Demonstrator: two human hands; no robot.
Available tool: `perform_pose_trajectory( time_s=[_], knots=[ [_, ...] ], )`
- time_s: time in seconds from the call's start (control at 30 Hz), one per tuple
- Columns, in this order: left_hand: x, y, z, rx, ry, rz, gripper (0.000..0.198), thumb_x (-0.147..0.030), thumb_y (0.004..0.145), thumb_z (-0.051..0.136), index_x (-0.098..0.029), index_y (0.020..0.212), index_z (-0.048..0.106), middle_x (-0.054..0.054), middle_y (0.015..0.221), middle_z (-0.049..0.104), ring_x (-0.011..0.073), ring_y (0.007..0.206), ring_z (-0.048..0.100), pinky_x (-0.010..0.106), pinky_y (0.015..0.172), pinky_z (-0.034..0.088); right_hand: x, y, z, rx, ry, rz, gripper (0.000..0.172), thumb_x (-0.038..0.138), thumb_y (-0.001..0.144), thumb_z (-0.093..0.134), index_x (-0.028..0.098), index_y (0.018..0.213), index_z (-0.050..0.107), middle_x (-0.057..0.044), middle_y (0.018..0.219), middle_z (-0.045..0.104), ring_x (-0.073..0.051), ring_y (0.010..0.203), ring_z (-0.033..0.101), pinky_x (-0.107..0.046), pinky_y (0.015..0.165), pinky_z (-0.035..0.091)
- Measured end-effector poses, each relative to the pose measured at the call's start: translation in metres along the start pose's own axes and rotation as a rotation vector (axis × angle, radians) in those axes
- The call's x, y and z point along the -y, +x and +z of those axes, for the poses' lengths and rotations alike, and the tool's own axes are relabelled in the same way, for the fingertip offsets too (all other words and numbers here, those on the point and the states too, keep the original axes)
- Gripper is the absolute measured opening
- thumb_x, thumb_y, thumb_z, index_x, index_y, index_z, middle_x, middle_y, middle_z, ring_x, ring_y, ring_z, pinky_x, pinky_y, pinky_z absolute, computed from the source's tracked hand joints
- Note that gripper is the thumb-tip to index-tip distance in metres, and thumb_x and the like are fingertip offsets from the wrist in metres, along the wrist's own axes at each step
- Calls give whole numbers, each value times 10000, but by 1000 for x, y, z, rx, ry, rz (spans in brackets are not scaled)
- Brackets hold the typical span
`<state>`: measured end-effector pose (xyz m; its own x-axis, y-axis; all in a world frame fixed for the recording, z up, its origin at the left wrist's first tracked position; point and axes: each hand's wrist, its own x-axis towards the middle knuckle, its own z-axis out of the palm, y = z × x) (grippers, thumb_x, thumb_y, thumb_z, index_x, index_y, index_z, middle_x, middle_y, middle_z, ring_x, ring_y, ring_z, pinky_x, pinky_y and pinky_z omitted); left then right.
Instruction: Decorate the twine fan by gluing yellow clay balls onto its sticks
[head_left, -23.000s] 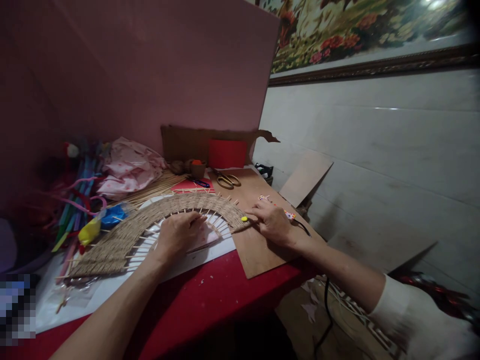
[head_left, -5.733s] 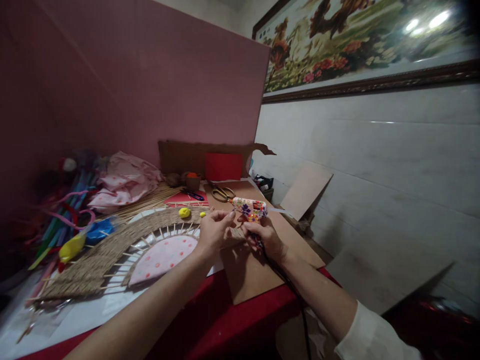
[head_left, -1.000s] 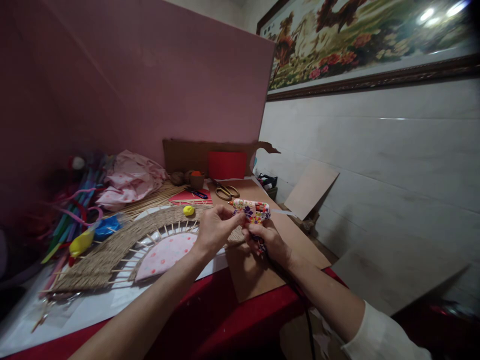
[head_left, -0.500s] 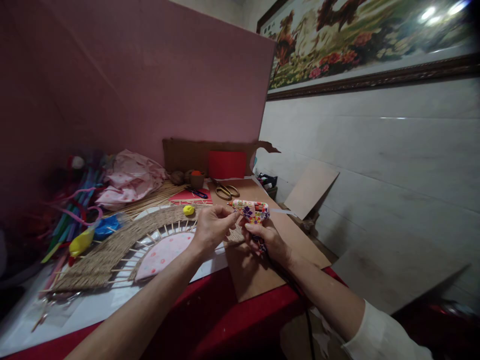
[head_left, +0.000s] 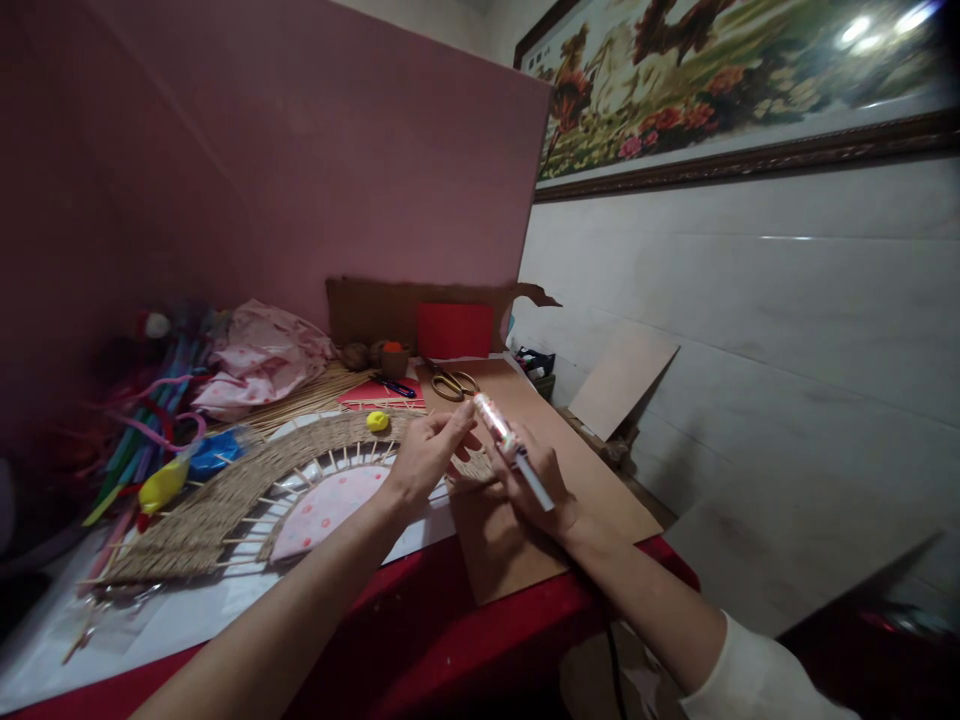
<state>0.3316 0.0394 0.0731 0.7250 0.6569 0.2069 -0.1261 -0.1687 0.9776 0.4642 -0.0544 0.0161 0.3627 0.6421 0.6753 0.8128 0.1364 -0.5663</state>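
My right hand (head_left: 536, 480) is wrapped around a flower-patterned glue gun (head_left: 495, 420), with a pale glue stick (head_left: 536, 482) poking out of its rear end. The gun's nozzle points away and a little left, close to the fingertips of my left hand (head_left: 427, 450). Those fingers are bent together; anything between them is too small or hidden to make out. Both hands are above the right part of a fan-shaped weave of twine on thin sticks (head_left: 225, 490). A pink dotted half-round of cloth (head_left: 330, 510) fills its centre, and a yellow lump (head_left: 378, 421) sits on the twine.
Gold-handled scissors (head_left: 450, 385) lie on brown cardboard (head_left: 592, 480) beyond my hands. A dark cutter (head_left: 396, 386) rests on red paper (head_left: 360, 393). To the left are crumpled pink cloth (head_left: 262, 350), a blue packet (head_left: 215, 455) and a yellow one (head_left: 163, 485).
My right hand has turned the glue gun from lying sideways to pointing away, so its rear and glue stick now face me. The left hand has barely moved, its fingers shifting at the nozzle.
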Motion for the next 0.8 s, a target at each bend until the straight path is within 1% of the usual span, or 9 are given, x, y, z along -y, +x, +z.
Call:
perform_pose_trajectory(
  time_s=[0.03,0.1,0.2,0.27,0.33,0.4,0.57,0.67,0.8],
  knots=[
    [-1,0,-1,18,-8,-10,453,-555,753,579,-114,691,660,69,641,639,127,556,559,190,415,419,0,-1,-1,24,-78,-66,278,368,865,488,170,1044,565,-94,918,654,-221,788,607,-300,668,437],
    [-1,1,-5,70,-16,-52,414,-516,720,635,-116,616,642,49,578,605,110,510,535,186,417,404,1,-1,-2,74,-180,-139,331,362,835,511,157,1093,543,-107,967,654,-236,839,611,-300,690,434],
    [0,5,-13,165,-65,-165,329,-434,678,693,-110,632,662,59,579,618,115,499,557,199,438,424,2,-1,-3,121,-251,-161,365,298,771,559,149,1103,528,-102,976,645,-238,845,608,-294,685,438],
    [2,8,-18,174,-112,-221,268,-375,654,711,-109,661,680,66,598,635,121,508,575,208,456,445,1,0,-3,137,-264,-168,359,234,745,558,157,1094,528,-92,975,633,-231,839,601,-293,693,440],
    [3,11,-21,160,-139,-251,213,-321,628,719,-113,656,681,65,603,641,120,510,579,216,473,464,1,0,-3,145,-256,-170,357,191,725,558,167,1079,531,-79,958,619,-219,828,589,-292,706,442],
    [4,12,-23,152,-136,-255,187,-301,631,704,-117,638,671,67,606,647,124,516,585,223,487,476,1,0,-3,147,-251,-172,359,172,711,564,173,1069,535,-70,944,604,-213,828,576,-292,717,443],
    [10,14,-21,145,-109,-230,202,-332,645,674,-137,625,628,22,560,610,116,489,558,220,465,453,2,-1,-3,161,-318,-188,359,170,742,552,180,1099,532,-73,959,583,-220,860,560,-297,720,436],
    [18,13,-17,80,-138,-234,205,-342,643,656,-144,637,605,-2,568,587,105,480,531,212,461,422,2,-2,-3,203,-405,-193,341,178,756,549,187,1097,538,-80,964,576,-228,861,558,-293,684,423],
    [28,10,-12,-20,-96,-180,241,-375,654,645,-155,601,565,-19,568,549,105,499,493,206,462,386,3,-3,-3,258,-524,-216,371,189,771,557,183,1141,534,-84,964,568,-216,778,561,-286,601,387]
  ],
)
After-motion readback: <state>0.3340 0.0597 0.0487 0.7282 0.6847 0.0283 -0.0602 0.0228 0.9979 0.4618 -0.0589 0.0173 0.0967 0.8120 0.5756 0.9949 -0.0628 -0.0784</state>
